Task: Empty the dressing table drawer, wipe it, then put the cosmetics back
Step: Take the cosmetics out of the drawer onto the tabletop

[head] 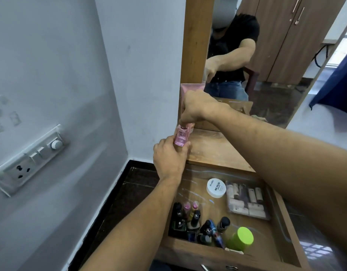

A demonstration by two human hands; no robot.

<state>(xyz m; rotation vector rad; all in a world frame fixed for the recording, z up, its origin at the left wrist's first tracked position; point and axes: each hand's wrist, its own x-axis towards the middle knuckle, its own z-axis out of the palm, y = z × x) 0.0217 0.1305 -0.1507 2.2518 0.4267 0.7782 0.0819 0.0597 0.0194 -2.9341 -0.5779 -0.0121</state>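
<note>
left hand [169,160] grips pink bottle [180,138] | right hand [197,108] pinches its top

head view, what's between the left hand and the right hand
A small pink bottle: the left hand holds its base and the right hand pinches its top, seen in the head view.

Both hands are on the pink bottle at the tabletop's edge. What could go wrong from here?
1. The pink bottle is held right at the tabletop's left edge; released there, it may tip off to the floor.
2. The right hand is close in front of the tall pink tube and might knock it over.
</note>
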